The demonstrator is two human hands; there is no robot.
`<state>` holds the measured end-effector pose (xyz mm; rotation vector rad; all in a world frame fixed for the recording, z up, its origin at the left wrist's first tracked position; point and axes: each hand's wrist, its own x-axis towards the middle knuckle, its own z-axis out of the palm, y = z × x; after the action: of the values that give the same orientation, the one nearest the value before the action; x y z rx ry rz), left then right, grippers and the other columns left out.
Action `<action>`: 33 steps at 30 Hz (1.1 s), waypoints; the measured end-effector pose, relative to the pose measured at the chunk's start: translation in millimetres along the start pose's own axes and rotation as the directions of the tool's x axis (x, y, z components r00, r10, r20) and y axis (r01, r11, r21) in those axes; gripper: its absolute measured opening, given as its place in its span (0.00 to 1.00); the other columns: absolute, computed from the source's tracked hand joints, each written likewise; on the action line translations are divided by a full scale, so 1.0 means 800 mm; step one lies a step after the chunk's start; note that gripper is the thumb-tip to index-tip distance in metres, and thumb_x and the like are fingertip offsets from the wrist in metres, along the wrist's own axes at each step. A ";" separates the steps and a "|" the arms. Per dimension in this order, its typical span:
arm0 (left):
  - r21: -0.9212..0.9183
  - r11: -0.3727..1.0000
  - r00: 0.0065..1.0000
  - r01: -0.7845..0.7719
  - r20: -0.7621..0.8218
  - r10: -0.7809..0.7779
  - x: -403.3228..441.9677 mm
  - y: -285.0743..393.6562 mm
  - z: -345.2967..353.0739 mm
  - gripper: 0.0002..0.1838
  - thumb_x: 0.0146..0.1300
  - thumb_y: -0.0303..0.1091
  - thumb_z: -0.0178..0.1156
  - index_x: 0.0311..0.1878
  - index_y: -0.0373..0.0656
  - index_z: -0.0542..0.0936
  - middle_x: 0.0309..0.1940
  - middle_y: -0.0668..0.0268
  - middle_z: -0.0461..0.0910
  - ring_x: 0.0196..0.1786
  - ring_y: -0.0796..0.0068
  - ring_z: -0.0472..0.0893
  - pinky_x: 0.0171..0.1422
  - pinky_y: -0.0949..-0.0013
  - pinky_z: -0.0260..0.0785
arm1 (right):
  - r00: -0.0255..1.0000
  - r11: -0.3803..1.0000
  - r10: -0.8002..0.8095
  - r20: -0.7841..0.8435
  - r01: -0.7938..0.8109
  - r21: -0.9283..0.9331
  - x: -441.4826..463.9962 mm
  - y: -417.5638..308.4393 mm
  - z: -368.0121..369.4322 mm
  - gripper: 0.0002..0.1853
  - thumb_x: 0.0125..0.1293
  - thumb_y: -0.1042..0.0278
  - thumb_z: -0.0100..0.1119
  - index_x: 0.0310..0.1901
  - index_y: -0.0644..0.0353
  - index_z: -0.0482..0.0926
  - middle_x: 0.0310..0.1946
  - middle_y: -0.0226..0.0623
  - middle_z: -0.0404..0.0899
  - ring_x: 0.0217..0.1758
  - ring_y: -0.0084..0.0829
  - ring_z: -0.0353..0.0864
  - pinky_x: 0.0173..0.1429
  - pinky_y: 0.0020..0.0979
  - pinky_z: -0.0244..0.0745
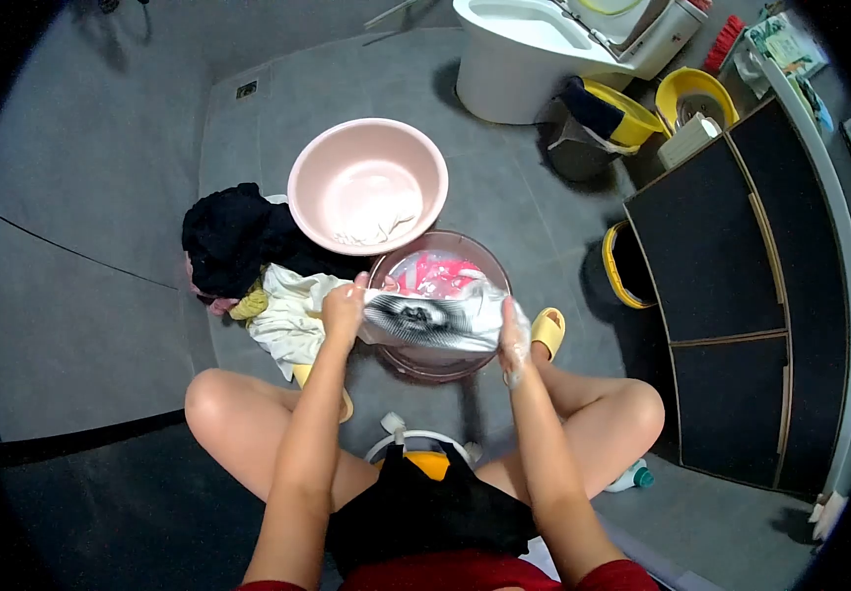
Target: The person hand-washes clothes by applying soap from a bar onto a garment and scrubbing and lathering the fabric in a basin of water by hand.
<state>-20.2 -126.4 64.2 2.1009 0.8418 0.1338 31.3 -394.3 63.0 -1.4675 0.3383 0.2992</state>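
Stretched between my two hands is a wet white garment with a black striped print [430, 320], its kind unclear. My left hand [343, 307] is closed on its left end, and my right hand [514, 342], with suds on it, grips the right end. The cloth hangs over a brownish basin [435, 372], hiding part of its inside. Bright pink and white cloth [437, 274] lies in sudsy water at the basin's far side.
A pale pink basin [312, 212] holding a small white cloth stands beyond. Dark clothes [238, 231] and white cloth [292, 315] lie in a heap at left. A toilet [514, 74], yellow-rimmed bin [622, 271] and dark cabinet [716, 286] stand around.
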 end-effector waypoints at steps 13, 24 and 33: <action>-0.807 0.133 0.757 0.576 0.587 0.286 -0.063 0.043 0.019 0.25 0.61 0.32 0.44 0.62 0.40 0.56 0.56 0.59 0.65 0.56 0.67 0.68 0.59 0.64 0.62 | 0.833 0.934 -0.072 0.549 0.250 -0.257 -0.038 -0.010 0.044 0.32 0.56 0.58 0.57 0.59 0.63 0.59 0.53 0.46 0.66 0.58 0.33 0.63 0.61 0.31 0.56; -0.236 0.847 0.789 -0.476 0.311 0.530 -0.050 0.047 0.009 0.27 0.42 0.26 0.58 0.52 0.40 0.70 0.49 0.54 0.70 0.52 0.62 0.71 0.56 0.67 0.62 | 0.855 0.959 -0.190 0.482 0.056 0.278 -0.068 -0.066 0.056 0.17 0.59 0.68 0.53 0.50 0.60 0.70 0.45 0.30 0.73 0.49 0.25 0.70 0.54 0.27 0.64; -0.857 0.239 0.738 0.457 0.515 0.436 -0.009 0.020 0.017 0.19 0.61 0.33 0.47 0.54 0.37 0.66 0.51 0.60 0.70 0.54 0.68 0.70 0.60 0.62 0.60 | 0.904 0.896 0.037 0.425 -0.218 0.386 -0.025 -0.102 0.005 0.22 0.62 0.51 0.46 0.47 0.62 0.71 0.43 0.35 0.76 0.45 0.31 0.76 0.51 0.33 0.70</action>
<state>-12.1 -146.3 68.8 0.6999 0.1132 -0.1272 46.0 -397.0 146.1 -0.9191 0.1467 0.5934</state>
